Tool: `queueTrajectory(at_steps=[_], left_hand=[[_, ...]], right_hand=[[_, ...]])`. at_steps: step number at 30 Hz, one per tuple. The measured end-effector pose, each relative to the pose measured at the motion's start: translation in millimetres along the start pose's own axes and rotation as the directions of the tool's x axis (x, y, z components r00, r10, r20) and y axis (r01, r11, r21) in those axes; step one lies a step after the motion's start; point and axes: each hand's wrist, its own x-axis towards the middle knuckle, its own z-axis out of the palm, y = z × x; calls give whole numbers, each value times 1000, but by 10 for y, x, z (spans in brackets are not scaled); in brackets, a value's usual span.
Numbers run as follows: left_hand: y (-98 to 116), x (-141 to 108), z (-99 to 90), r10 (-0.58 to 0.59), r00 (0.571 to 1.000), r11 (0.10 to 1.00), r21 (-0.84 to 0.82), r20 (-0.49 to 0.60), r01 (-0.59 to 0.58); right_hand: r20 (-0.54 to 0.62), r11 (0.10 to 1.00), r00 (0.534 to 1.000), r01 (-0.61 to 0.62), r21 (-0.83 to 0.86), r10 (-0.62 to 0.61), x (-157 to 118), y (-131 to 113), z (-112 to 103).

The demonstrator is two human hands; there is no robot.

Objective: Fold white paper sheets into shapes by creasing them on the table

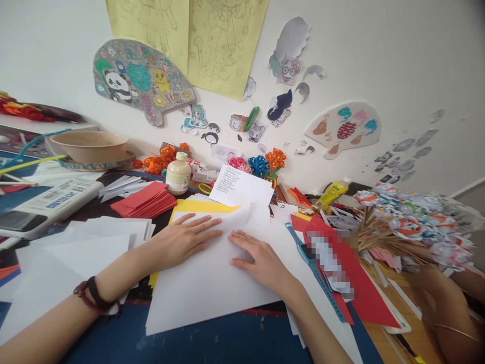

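Note:
A stack of white paper sheets [200,293] lies in front of me, over yellow paper [206,206] that shows along the far and left edges. My left hand [187,238] rests flat on the top sheet, fingers stretched out and pointing right. Close by, my right hand [257,260] lies on the same sheet with its fingers extended and slightly apart. The upper right part of that sheet looks lifted or folded over; I cannot tell which. A handwritten white sheet [242,184] leans beyond the stack.
Red paper pieces [146,200] and a glue bottle [178,174] stand at the far left. White sheets [83,253] lie left. At right are a blue-strapped watch [310,255], red paper [367,288], paper flowers on sticks [409,222], and another person's arm [447,308].

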Motion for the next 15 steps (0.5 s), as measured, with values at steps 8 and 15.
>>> queueTrajectory(at_steps=[8, 15], left_hand=[[-98, -158, -303, -42, 990, 976, -204, 134, 69], [-231, -344, -540, -53, 978, 935, -333, 201, 119]], right_hand=[[21, 999, 1000, 17, 45, -18, 21, 22, 18], [12, 997, 1000, 6, 76, -7, 23, 35, 31]])
